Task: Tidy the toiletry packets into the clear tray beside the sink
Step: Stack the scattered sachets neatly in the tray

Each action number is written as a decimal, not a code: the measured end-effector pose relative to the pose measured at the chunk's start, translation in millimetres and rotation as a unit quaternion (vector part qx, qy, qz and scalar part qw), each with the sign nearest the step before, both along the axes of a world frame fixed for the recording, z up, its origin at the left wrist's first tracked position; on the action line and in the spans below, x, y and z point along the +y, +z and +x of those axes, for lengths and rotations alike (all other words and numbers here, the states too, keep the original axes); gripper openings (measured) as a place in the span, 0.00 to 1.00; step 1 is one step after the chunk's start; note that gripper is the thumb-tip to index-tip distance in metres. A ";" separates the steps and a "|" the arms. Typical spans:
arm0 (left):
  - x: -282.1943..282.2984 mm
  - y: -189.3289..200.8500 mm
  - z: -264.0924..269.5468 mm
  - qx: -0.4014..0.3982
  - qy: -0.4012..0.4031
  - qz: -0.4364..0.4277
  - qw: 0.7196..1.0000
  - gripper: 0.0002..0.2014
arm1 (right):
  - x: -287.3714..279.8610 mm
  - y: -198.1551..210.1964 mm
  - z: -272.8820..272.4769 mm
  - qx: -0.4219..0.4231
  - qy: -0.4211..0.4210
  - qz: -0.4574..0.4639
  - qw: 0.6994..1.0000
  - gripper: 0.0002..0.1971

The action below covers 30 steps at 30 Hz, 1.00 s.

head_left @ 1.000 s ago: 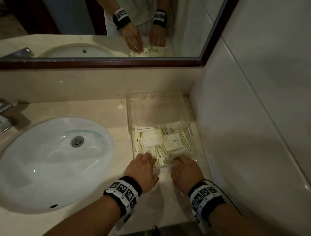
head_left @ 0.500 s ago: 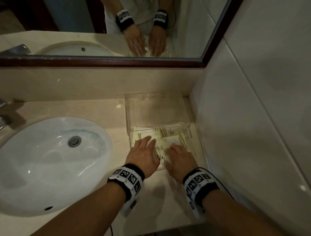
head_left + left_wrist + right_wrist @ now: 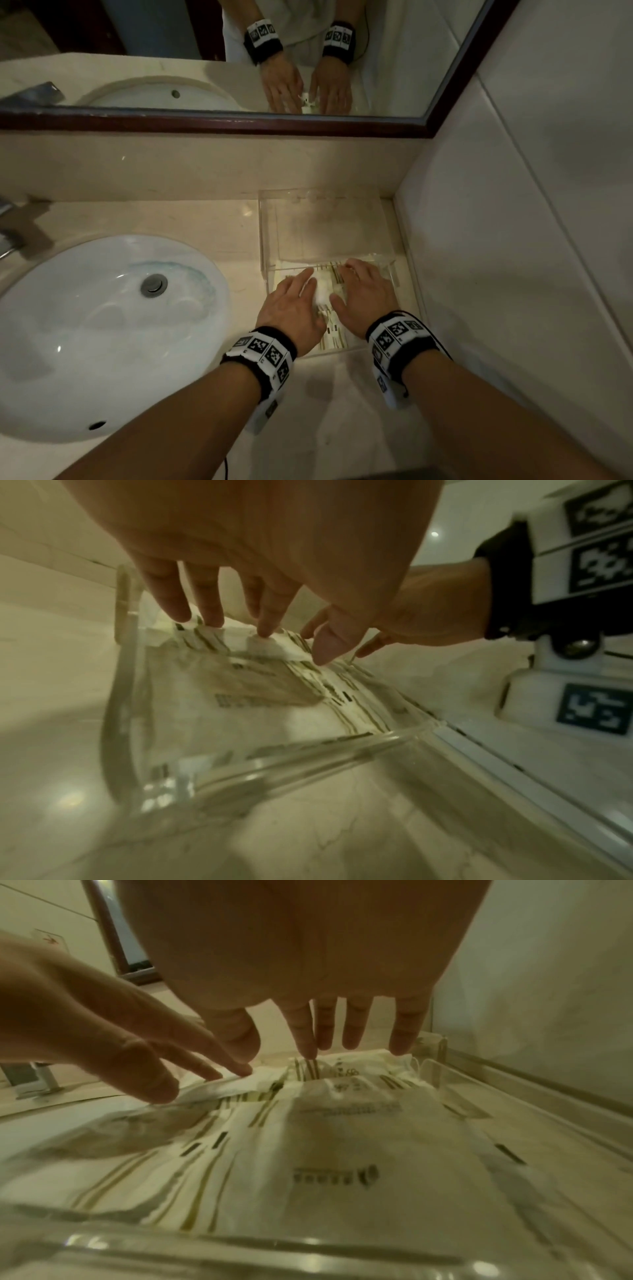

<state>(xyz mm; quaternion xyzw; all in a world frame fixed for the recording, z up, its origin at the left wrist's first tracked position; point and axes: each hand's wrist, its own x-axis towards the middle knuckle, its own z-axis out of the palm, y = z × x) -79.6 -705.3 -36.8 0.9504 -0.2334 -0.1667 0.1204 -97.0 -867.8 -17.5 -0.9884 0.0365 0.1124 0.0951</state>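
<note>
Several white toiletry packets (image 3: 334, 337) (image 3: 260, 691) (image 3: 308, 1137) with gold stripes lie flat in the clear tray (image 3: 270, 274) (image 3: 308, 753) (image 3: 240, 1259) on the counter right of the sink. My left hand (image 3: 298, 291) (image 3: 240, 620) lies palm down over the tray's left half, its straight fingers touching the packets at the far end. Beside it my right hand (image 3: 359, 284) (image 3: 342, 1039) is spread the same way over the right half, fingertips on the packets. Neither hand grips anything.
A clear lid or second tray (image 3: 322, 222) stands behind against the backsplash. The white sink basin (image 3: 102, 325) is to the left, a tiled wall (image 3: 513, 274) close on the right, the mirror (image 3: 239, 51) above. Bare counter (image 3: 325, 411) lies toward me.
Both hands moved forward from the tray's near edge to lie over the packets, fingers now spread flat further toward the back of the tray.
</note>
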 end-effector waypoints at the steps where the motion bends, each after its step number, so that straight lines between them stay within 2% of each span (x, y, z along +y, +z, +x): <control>1: -0.2 -0.1 -0.8 0.001 0.000 0.002 1.000 0.35 | -0.3 -1.2 -0.5 -0.004 0.000 -0.005 1.000 0.30; 4: 0.5 -0.1 -2.9 0.001 0.010 0.009 1.000 0.35 | -0.9 -6.5 -5.5 -0.009 -0.008 0.005 1.000 0.31; 8: 0.5 -2.4 0.2 0.022 0.030 0.013 0.999 0.36 | -4.8 -14.7 -7.2 0.067 -0.001 0.025 0.997 0.37; 12: -1.1 -3.9 5.6 0.032 0.006 0.037 0.999 0.38 | -9.0 -12.5 -1.4 0.117 0.003 0.016 0.993 0.37; 14: -0.7 -2.4 6.0 0.026 0.003 0.044 0.999 0.38 | -11.0 -11.1 -2.4 0.115 -0.003 0.017 0.993 0.36; 19: -1.9 5.9 -0.1 -0.031 0.003 0.015 0.999 0.37 | -11.9 -12.5 -15.1 0.018 -0.034 0.028 0.999 0.34; 21: -2.8 5.4 -3.6 -0.029 -0.017 0.012 0.999 0.35 | -13.1 -16.2 -21.1 0.058 -0.021 0.028 0.998 0.34; 24: -2.1 1.1 -5.7 0.016 -0.030 0.033 0.999 0.35 | -15.3 -20.6 -25.6 0.104 -0.010 0.025 0.994 0.34; 26: -0.4 2.2 -8.4 0.011 -0.034 0.030 0.999 0.35 | -15.3 -20.0 -28.7 0.069 -0.021 0.044 0.996 0.33; 30: 5.5 8.3 -21.9 -0.048 -0.049 -0.013 0.998 0.29 | -11.3 -13.5 -45.8 -0.072 -0.027 0.034 0.996 0.24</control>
